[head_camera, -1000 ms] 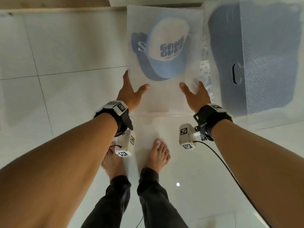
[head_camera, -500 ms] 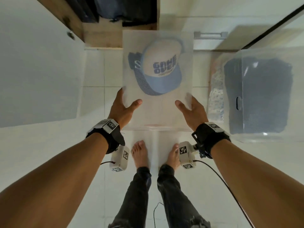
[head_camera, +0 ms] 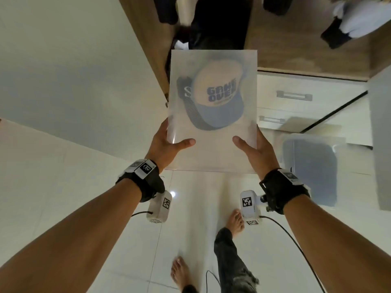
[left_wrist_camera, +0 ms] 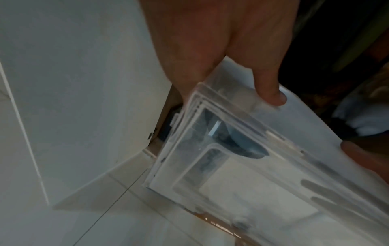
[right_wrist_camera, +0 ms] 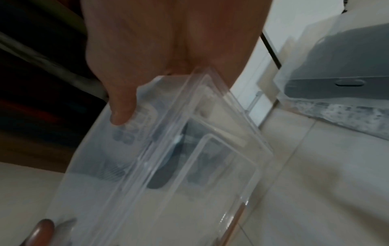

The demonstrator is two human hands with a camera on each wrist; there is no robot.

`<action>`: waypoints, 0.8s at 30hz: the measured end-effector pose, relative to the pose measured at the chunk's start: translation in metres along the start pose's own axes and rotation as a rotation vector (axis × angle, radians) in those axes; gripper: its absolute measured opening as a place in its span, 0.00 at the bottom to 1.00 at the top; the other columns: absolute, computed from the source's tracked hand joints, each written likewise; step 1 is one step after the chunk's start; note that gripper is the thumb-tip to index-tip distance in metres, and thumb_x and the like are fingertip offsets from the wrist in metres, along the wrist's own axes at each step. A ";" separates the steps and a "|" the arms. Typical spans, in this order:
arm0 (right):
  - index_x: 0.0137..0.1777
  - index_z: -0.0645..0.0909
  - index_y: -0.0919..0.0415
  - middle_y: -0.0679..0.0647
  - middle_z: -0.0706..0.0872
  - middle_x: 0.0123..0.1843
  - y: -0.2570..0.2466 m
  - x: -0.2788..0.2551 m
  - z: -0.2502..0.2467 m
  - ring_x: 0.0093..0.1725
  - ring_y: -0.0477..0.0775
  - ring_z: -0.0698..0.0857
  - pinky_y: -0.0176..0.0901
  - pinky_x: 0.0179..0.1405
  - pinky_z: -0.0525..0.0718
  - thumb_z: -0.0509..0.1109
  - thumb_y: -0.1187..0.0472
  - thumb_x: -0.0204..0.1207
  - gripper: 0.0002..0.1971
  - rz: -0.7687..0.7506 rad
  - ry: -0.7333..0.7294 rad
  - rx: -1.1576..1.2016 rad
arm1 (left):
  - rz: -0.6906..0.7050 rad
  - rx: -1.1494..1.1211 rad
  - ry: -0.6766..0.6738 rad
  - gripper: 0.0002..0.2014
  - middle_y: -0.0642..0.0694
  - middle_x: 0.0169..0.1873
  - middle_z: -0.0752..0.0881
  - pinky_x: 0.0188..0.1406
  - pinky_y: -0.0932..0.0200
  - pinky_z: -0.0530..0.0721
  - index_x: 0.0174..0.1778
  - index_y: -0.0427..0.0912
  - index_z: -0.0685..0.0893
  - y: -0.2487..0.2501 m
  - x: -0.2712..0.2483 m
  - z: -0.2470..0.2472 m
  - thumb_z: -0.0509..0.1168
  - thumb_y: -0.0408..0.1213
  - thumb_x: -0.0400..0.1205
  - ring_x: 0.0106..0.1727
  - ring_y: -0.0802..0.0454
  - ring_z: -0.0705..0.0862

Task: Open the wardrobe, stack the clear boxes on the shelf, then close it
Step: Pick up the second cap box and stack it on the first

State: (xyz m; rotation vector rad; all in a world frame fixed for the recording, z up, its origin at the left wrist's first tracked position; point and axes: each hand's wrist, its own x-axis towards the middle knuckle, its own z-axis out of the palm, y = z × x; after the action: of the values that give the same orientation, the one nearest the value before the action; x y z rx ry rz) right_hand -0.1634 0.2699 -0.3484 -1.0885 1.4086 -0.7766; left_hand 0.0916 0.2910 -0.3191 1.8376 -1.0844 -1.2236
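Both hands, left hand and right hand, grip a clear box holding a cap; second clear box with dark fabric sits on the floor.

The cap inside the clear box, at the centre of the head view, reads "GAME OVER" in dark blue letters; a white "S" stands on its side, and smaller print below is illegible.

A pale tiled floor fills the lower frame. A second clear box holding dark blue fabric sits on it at right, and two bare feet stand at lower centre. At the top a wooden wardrobe shelf carries dark, blurred items, possibly clothes.
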 end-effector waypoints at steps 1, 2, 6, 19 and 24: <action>0.81 0.64 0.40 0.19 0.73 0.65 -0.016 -0.010 0.004 0.61 0.14 0.71 0.16 0.61 0.67 0.74 0.49 0.77 0.34 -0.028 0.004 0.015 | 0.030 -0.010 -0.001 0.44 0.74 0.57 0.74 0.54 0.80 0.71 0.81 0.53 0.63 0.014 -0.011 -0.012 0.80 0.39 0.72 0.63 0.65 0.74; 0.82 0.64 0.41 0.22 0.72 0.69 -0.032 -0.020 0.008 0.68 0.22 0.71 0.25 0.69 0.67 0.74 0.48 0.76 0.35 -0.042 -0.003 0.026 | 0.058 -0.027 0.006 0.43 0.76 0.53 0.73 0.47 0.85 0.71 0.80 0.53 0.64 0.027 -0.024 -0.025 0.80 0.37 0.72 0.59 0.67 0.75; 0.82 0.63 0.40 0.30 0.72 0.73 -0.100 -0.066 0.018 0.74 0.37 0.71 0.46 0.80 0.66 0.75 0.51 0.75 0.37 -0.125 0.023 0.109 | 0.198 -0.073 -0.007 0.41 0.77 0.50 0.72 0.39 0.89 0.69 0.75 0.61 0.65 0.089 -0.070 -0.077 0.79 0.35 0.72 0.55 0.73 0.76; 0.85 0.58 0.45 0.50 0.79 0.76 -0.351 -0.201 -0.006 0.74 0.59 0.79 0.60 0.72 0.77 0.70 0.68 0.70 0.44 -0.551 -0.138 0.474 | 0.583 -0.283 -0.088 0.39 0.57 0.68 0.80 0.71 0.47 0.78 0.81 0.52 0.69 0.300 -0.197 -0.199 0.76 0.30 0.74 0.68 0.54 0.80; 0.76 0.75 0.48 0.53 0.80 0.75 -0.438 -0.243 -0.025 0.74 0.56 0.79 0.58 0.75 0.73 0.77 0.58 0.67 0.34 -0.781 -0.059 0.319 | 0.761 -0.327 -0.054 0.28 0.56 0.62 0.87 0.69 0.42 0.79 0.67 0.55 0.85 0.378 -0.231 -0.222 0.79 0.41 0.69 0.65 0.52 0.84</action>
State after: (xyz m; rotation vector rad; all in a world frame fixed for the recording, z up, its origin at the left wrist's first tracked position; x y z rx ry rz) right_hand -0.1244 0.3366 0.1470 -1.3935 0.7406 -1.4515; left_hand 0.1474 0.3537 0.1690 0.9944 -1.3430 -0.9114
